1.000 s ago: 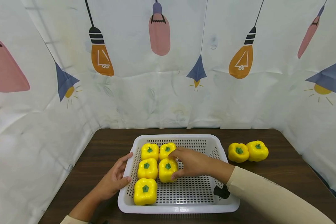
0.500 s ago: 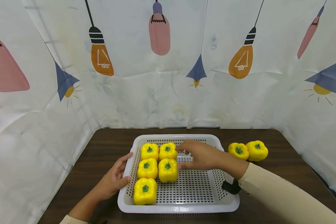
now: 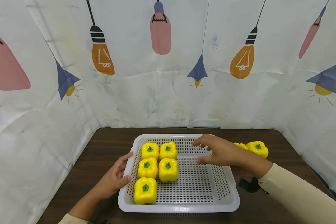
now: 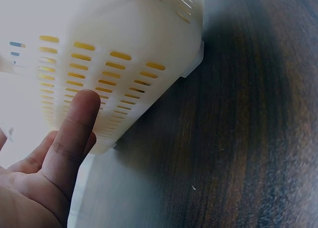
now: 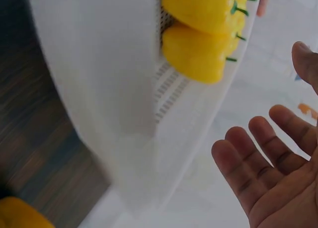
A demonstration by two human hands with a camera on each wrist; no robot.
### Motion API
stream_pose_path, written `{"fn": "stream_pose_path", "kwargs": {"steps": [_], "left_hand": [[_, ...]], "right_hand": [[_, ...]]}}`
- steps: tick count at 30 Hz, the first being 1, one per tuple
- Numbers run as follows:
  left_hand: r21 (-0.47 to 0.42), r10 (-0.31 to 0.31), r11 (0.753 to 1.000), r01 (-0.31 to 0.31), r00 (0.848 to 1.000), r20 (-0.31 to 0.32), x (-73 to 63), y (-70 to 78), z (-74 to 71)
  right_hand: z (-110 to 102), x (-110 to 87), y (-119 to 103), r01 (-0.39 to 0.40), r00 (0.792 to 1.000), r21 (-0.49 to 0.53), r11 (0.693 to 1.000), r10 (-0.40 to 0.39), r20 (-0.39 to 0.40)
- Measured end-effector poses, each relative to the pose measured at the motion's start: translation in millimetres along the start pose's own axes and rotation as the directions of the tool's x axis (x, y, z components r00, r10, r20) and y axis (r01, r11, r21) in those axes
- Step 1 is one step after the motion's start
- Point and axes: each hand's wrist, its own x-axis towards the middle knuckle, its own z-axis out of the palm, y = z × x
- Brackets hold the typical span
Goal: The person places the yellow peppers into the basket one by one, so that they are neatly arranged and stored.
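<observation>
A white perforated plastic basket point(image 3: 179, 208) stands on the table. Several yellow bell peppers with green stems fill its left side in two columns, such as the front pepper point(image 3: 145, 194) and the middle pepper point(image 3: 168, 173). My left hand point(image 3: 114, 177) rests against the basket's left rim, its fingers relaxed; in the left wrist view a straight digit point(image 4: 74, 128) lies by the slotted wall. Over the basket's right part hovers my right hand point(image 3: 224, 151), fingers spread and holding nothing. Its palm point(image 5: 285, 188) shows bare in the right wrist view.
Two more yellow bell peppers lie on the dark wooden table point(image 3: 109, 140) right of the basket: one whole pepper point(image 3: 257, 149) and one partly hidden pepper point(image 3: 240, 145) behind my right wrist. A printed white curtain point(image 3: 156, 102) encloses the back and sides.
My right hand has let go of the middle pepper and moved right across the basket, partly covering one of the outside peppers. My left hand keeps its place at the rim.
</observation>
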Motion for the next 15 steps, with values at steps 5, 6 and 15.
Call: {"fn": "stream_pose_path", "kwargs": {"steps": [5, 6, 15], "left_hand": [[-0.005, 0.002, 1.0, -0.002, 1.0, 0.006, -0.1, 1.2, 0.9], [-0.004, -0.003, 1.0, 0.003, 1.0, 0.004, -0.1, 1.3, 1.0], [-0.003, -0.002, 1.0, 0.002, 1.0, -0.001, -0.6, 1.8, 0.8]], "right_hand": [[-5, -12.3, 15, -0.02, 1.0, 0.007, 1.0, 0.02, -0.014], [-6, -14.9, 18, -0.025, 1.0, 0.01, 1.0, 0.025, -0.018], [-11, -35.3, 41, -0.03, 0.996, -0.004, 1.0, 0.03, -0.089]]}}
